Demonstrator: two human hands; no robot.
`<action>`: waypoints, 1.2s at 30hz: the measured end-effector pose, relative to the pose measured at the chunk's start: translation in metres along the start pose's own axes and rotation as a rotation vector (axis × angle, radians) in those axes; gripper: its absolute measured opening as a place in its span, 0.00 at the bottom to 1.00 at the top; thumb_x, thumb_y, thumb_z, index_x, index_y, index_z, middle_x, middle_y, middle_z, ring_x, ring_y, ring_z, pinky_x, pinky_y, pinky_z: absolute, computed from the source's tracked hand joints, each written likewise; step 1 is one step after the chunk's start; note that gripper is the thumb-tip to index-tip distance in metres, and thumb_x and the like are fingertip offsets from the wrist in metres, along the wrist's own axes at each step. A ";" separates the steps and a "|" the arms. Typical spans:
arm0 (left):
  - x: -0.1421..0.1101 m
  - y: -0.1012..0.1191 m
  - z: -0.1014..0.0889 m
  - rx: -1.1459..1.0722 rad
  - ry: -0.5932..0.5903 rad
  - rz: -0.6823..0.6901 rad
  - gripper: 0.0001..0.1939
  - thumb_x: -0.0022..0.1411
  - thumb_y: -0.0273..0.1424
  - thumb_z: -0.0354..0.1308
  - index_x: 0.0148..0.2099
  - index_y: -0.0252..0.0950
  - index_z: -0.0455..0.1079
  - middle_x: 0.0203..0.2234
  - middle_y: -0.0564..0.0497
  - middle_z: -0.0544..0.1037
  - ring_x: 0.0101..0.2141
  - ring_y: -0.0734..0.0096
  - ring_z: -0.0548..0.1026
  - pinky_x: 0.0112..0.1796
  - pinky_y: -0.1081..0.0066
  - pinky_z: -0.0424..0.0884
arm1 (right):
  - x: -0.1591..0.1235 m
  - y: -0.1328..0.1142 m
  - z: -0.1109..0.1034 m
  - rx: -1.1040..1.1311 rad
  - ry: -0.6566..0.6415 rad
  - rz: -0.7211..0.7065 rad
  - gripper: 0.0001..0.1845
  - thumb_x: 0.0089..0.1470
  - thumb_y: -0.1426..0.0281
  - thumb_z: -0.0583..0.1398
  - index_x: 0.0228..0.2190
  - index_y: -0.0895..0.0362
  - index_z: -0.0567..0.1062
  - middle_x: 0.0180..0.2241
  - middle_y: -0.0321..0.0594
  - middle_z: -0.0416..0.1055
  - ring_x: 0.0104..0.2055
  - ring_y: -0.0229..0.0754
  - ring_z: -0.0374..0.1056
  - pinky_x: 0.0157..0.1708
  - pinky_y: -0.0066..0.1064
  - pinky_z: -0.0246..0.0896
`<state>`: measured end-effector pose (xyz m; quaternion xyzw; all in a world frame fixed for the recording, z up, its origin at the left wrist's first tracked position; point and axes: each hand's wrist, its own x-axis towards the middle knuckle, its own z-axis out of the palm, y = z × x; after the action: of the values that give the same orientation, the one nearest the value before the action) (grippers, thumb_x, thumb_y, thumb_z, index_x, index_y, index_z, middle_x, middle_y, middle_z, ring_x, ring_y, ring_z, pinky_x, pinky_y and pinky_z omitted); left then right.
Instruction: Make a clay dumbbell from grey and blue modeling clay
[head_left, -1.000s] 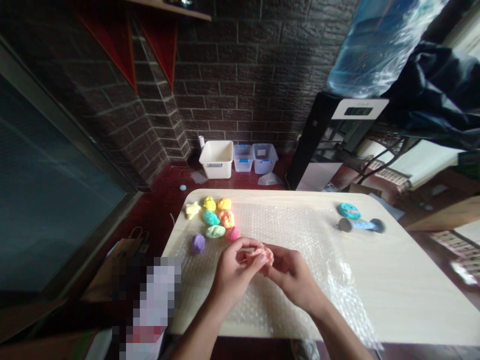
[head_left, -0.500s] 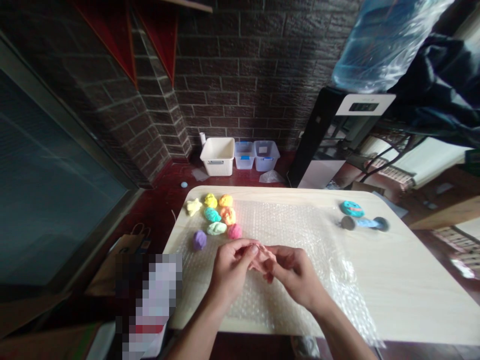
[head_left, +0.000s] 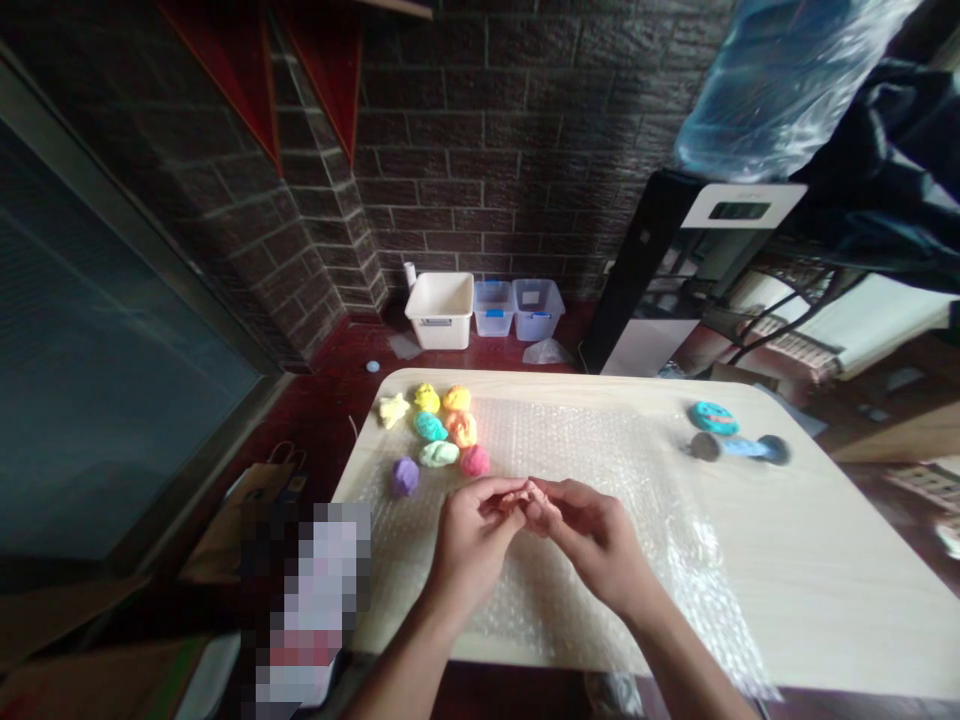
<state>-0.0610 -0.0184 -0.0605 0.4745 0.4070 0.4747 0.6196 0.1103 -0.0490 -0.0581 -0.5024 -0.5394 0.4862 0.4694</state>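
A small lump of pink modelling clay (head_left: 541,507) is pinched between both hands above the bubble wrap. My left hand (head_left: 480,530) closes on its left side, thumb pressed to the front. From the right, my right hand (head_left: 596,530) grips the same lump, its thumb meeting the other one. Fingers hide much of the clay. Just beyond my left hand lie a magenta lump (head_left: 474,460), a pale green lump (head_left: 439,454) and a purple lump (head_left: 405,477). Further back are a teal lump (head_left: 430,426), an orange lump (head_left: 462,429) and several yellowish ones.
Bubble wrap (head_left: 570,440) covers the middle of the wooden table (head_left: 832,560). At the right stand a blue dumbbell shape with dark ends (head_left: 741,449) and a teal disc (head_left: 714,418). Behind the table are a white bin (head_left: 440,325), clear bins (head_left: 536,312) and a water dispenser (head_left: 645,290).
My hands have drawn closer together, and the pink clay, earlier spread wider with a bit hanging down, is now more bunched up between the fingers. The view has shifted slightly.
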 end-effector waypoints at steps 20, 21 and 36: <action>-0.001 0.006 0.009 -0.196 0.090 -0.084 0.14 0.62 0.39 0.74 0.40 0.32 0.83 0.36 0.43 0.85 0.38 0.64 0.81 0.41 0.69 0.75 | 0.001 -0.011 0.006 0.091 0.052 -0.017 0.21 0.58 0.56 0.73 0.47 0.55 0.85 0.42 0.46 0.85 0.41 0.46 0.79 0.42 0.35 0.75; 0.000 0.006 0.009 -0.187 0.083 -0.084 0.13 0.61 0.38 0.74 0.41 0.32 0.83 0.35 0.44 0.85 0.38 0.64 0.81 0.41 0.69 0.75 | 0.001 -0.011 0.006 0.105 0.057 -0.008 0.21 0.57 0.56 0.74 0.46 0.55 0.86 0.42 0.47 0.85 0.41 0.47 0.79 0.43 0.36 0.75; 0.000 0.019 0.010 -0.461 0.013 -0.165 0.14 0.59 0.37 0.76 0.37 0.32 0.81 0.32 0.47 0.81 0.35 0.69 0.77 0.39 0.70 0.74 | 0.004 -0.018 0.007 0.447 0.022 0.099 0.20 0.54 0.58 0.76 0.46 0.54 0.87 0.38 0.44 0.85 0.36 0.41 0.76 0.39 0.33 0.71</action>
<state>-0.0555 -0.0187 -0.0398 0.2827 0.3292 0.5056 0.7457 0.1015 -0.0457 -0.0408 -0.4169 -0.3880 0.6105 0.5504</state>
